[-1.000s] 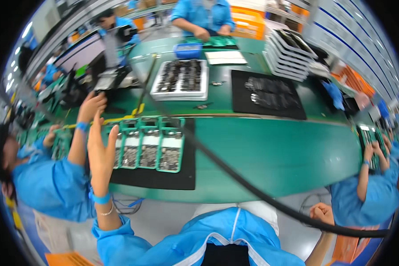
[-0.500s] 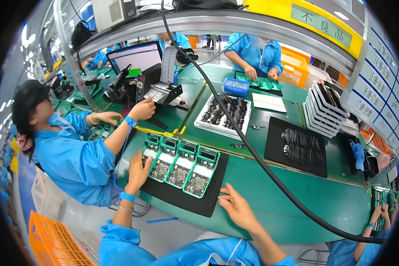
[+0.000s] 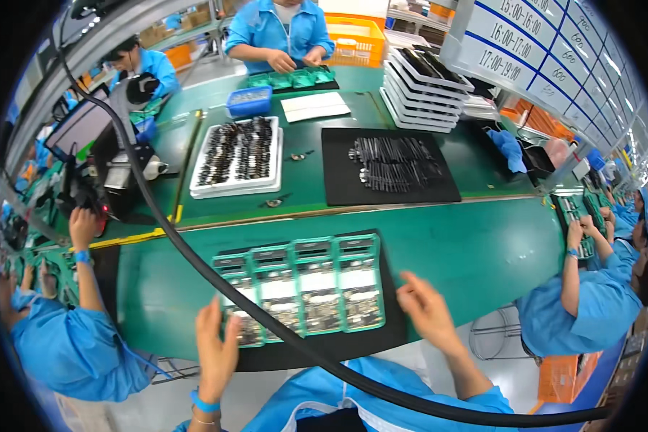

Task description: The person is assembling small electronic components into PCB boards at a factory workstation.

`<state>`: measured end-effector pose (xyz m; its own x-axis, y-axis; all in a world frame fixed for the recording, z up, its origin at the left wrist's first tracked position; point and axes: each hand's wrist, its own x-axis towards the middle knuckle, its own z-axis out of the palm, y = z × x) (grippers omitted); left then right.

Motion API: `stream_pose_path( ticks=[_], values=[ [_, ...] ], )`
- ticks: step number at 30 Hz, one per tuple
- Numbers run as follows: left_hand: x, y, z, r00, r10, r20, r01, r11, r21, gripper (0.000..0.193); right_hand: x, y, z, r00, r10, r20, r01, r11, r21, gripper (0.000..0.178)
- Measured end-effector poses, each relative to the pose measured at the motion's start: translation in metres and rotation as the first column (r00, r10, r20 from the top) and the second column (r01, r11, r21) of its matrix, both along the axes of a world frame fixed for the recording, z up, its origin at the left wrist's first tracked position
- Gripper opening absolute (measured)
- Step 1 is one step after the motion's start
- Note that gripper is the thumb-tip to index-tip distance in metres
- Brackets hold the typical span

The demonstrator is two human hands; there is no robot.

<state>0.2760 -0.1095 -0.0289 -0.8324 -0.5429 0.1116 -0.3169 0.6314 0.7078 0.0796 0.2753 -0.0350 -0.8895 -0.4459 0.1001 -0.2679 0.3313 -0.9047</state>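
Note:
Several green frames with circuit boards (image 3: 299,288) lie side by side in a row on a black mat (image 3: 324,351) in front of me. Each holds a populated board with a white area above it. My left hand (image 3: 217,345) is beside the row's lower left corner, thumb and fingers stretched apart; whether a fingertip touches the frame I cannot tell. Off the right edge of the mat, my right hand (image 3: 428,311) hovers with loosely bent, parted fingers and nothing in them. A black cable (image 3: 266,317) crosses the view in front of the leftmost frame.
Beyond the row stand a white tray of small dark parts (image 3: 237,155), a blue bin (image 3: 249,101) and a black mat with dark strips (image 3: 396,165). Stacked white trays (image 3: 421,90) are farther right. Co-workers sit left, right and opposite (image 3: 281,36).
The view has swung to the right. My left hand has drawn back from the side of the leftmost frame toward its near corner. My right hand stays right of the mat.

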Motion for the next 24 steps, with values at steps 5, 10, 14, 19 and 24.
stream_pose_path(
  ticks=[5,10,14,19,24],
  values=[
    [-0.071,0.093,0.007,0.918,-0.367,-0.148,0.387,0.912,0.138,0.068,-0.058,0.112,0.006,0.951,-0.308,-0.018,0.308,0.942,0.132,0.032],
    [-0.117,0.135,0.006,0.848,-0.489,-0.205,0.527,0.821,0.222,0.085,-0.114,0.178,0.006,0.908,-0.406,-0.101,0.418,0.882,0.218,0.02],
    [-0.125,0.127,0.027,0.769,-0.62,-0.155,0.64,0.747,0.184,0.093,-0.179,0.163,0.015,0.814,-0.219,-0.538,0.398,0.885,0.242,0.015],
    [-0.14,0.102,0.045,0.785,-0.605,-0.135,0.619,0.773,0.141,0.079,-0.275,0.125,0.029,0.878,-0.192,-0.439,0.295,0.939,0.179,0.019],
    [-0.162,0.088,0.055,0.845,-0.514,-0.148,0.526,0.848,0.059,0.064,-0.344,0.076,0.016,0.922,-0.182,-0.341,0.297,0.898,0.325,0.029]
  ],
)
